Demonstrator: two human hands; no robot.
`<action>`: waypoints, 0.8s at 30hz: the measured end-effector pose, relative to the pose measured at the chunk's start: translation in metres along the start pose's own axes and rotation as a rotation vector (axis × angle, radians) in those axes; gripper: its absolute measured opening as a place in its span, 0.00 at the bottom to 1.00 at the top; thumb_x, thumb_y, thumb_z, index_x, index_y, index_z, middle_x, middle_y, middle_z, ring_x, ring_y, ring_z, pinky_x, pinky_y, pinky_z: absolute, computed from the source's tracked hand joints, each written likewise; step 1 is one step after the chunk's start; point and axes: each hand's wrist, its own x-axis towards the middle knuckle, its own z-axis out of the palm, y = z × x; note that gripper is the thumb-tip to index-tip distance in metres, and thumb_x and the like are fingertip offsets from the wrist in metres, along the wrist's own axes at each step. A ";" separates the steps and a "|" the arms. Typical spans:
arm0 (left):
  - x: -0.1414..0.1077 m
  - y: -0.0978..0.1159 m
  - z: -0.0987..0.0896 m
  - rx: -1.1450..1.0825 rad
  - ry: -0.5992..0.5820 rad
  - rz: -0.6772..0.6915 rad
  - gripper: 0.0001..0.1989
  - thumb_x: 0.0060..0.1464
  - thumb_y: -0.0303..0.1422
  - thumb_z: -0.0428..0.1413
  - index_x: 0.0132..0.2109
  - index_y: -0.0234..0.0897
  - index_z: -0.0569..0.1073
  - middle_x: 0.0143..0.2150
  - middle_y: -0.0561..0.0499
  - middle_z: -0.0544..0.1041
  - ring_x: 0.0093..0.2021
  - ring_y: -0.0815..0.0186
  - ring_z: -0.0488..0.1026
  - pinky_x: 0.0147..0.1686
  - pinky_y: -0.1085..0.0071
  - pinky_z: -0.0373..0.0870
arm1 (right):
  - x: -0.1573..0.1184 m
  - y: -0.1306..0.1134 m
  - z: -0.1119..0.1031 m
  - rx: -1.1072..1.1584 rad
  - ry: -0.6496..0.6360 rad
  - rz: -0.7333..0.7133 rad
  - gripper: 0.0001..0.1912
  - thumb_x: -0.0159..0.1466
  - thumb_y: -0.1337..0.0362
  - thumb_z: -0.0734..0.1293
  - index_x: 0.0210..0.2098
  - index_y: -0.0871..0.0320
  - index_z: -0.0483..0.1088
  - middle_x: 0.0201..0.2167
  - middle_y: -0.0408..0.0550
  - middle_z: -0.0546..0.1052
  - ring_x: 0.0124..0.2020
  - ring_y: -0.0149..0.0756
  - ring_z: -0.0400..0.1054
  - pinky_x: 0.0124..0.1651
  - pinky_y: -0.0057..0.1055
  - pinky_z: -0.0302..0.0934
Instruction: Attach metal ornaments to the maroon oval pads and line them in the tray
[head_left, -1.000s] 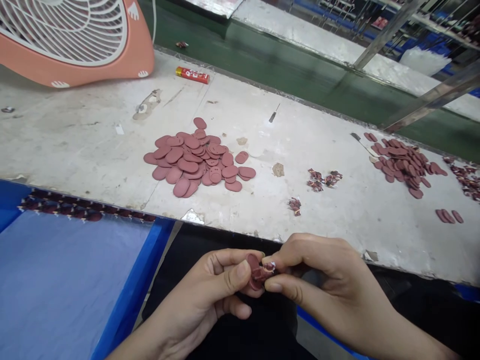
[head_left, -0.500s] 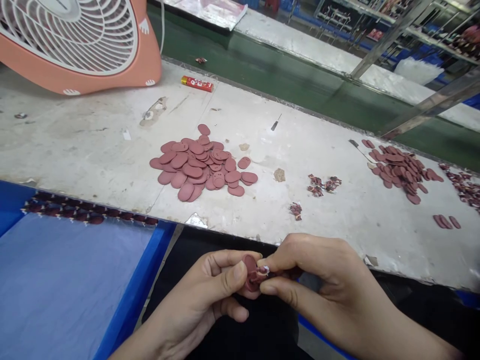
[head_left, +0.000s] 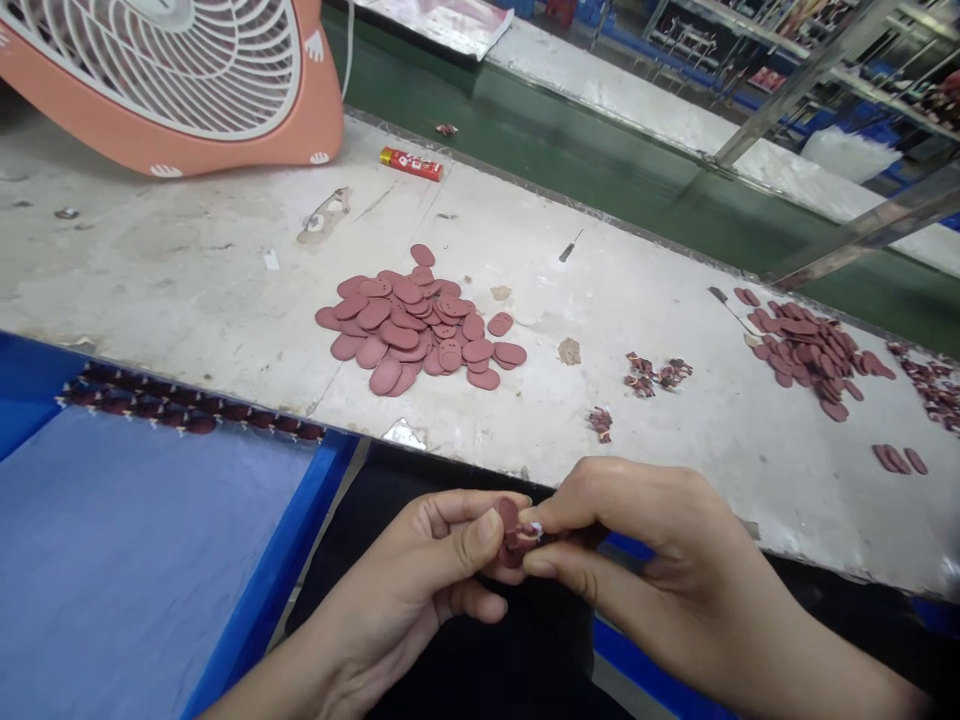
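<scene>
One reddish-brown oval piece (head_left: 508,512) sits between the thumb and fingers of your left hand (head_left: 427,568), just in front of the worktable (head_left: 510,420), while your right hand (head_left: 660,545) pinches a small brown-and-white part (head_left: 529,534) against it. You seem to be at the step of fitting that part to the oval piece, though your fingertips hide whether the two are joined. From here, the move calls for a steady left grip and small, well-aligned pressure from your right fingertips.
</scene>
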 end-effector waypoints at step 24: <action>-0.012 -0.002 0.007 -0.030 -0.092 0.143 0.11 0.43 0.36 0.70 0.37 0.41 0.84 0.28 0.52 0.81 0.26 0.72 0.75 0.24 0.81 0.71 | -0.014 -0.019 -0.003 -0.148 -0.003 -0.127 0.11 0.63 0.72 0.70 0.43 0.53 0.73 0.34 0.45 0.79 0.32 0.30 0.75 0.36 0.21 0.71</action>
